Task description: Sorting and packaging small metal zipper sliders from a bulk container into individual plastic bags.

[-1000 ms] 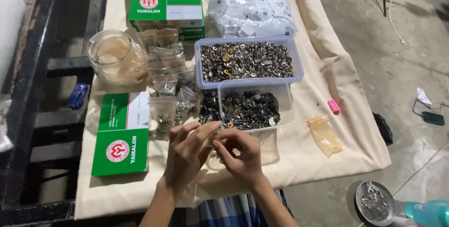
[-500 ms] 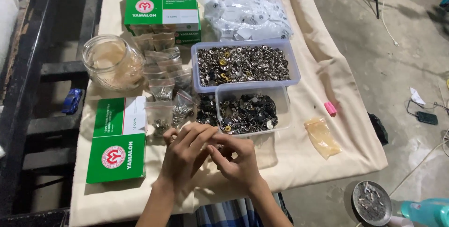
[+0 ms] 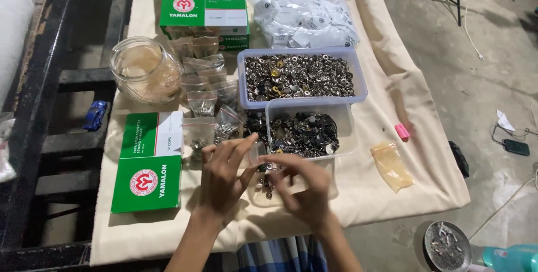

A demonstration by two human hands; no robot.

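My left hand (image 3: 224, 174) and my right hand (image 3: 305, 188) meet over the cloth-covered table's near edge. Between them is a small clear plastic bag (image 3: 262, 185) with a few metal snap buttons in it. My left thumb and fingers hold the bag's left side. The fingertips of my right hand pinch small metal buttons (image 3: 269, 166) at the bag's mouth. Just beyond the hands stands a clear tub of dark snap buttons (image 3: 307, 132), and behind it a larger tub of silver snap buttons (image 3: 300, 75).
Left of the hands lies a green and white box (image 3: 147, 162); more green boxes (image 3: 204, 3) are at the back. A glass jar (image 3: 144, 70), several small filled zip bags (image 3: 203, 84), a bag of white pieces (image 3: 305, 19), a pink item (image 3: 402, 132) and a yellowish bag (image 3: 392, 165) lie around.
Both hands have stayed together at the small bag. My right hand's fingers have shifted slightly over the bag's mouth, and the view has drifted a little.
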